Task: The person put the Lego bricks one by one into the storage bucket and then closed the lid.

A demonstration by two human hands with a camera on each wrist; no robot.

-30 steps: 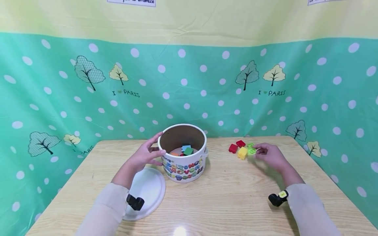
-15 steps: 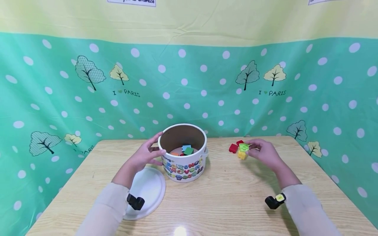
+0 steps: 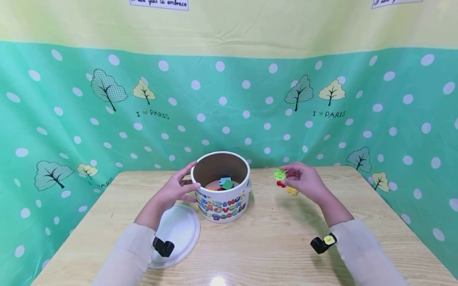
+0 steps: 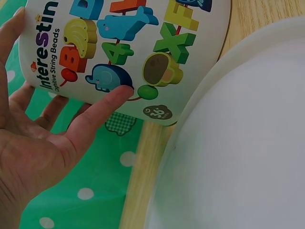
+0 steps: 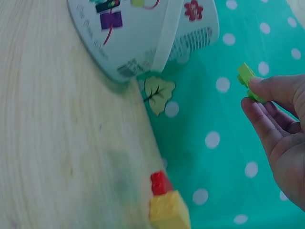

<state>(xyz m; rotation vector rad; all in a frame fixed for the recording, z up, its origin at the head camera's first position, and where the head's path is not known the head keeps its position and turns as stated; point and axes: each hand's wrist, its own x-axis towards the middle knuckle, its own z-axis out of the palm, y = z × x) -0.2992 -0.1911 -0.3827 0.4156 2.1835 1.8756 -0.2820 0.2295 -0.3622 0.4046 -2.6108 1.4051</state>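
Observation:
My right hand [image 3: 304, 182] pinches a light green toy brick [image 3: 280, 175] between thumb and fingertips, raised above the table. The same green brick [image 5: 246, 74] shows studs in the right wrist view. Under the hand lie a yellow brick [image 3: 292, 190] and a red brick [image 3: 280, 184], both partly hidden in the head view. To the left stands a white lidless bucket [image 3: 222, 206] printed with colourful letters and animals. Inside it are several bricks, among them a green one [image 3: 228, 184] and a light blue one [image 3: 225, 180]. My left hand [image 3: 174, 188] rests on the bucket's left side, fingers spread.
A round white lid [image 3: 184, 230] lies on the wooden table [image 3: 257, 246], front left of the bucket and beneath the left forearm. Behind the table hangs a green dotted curtain [image 3: 214, 99] with printed trees. The bucket has a handle lug [image 3: 248, 186] on its right side.
My right hand has lifted the light green brick off the pile and carried it left toward the bucket. The left hand and the bucket have stayed in place.

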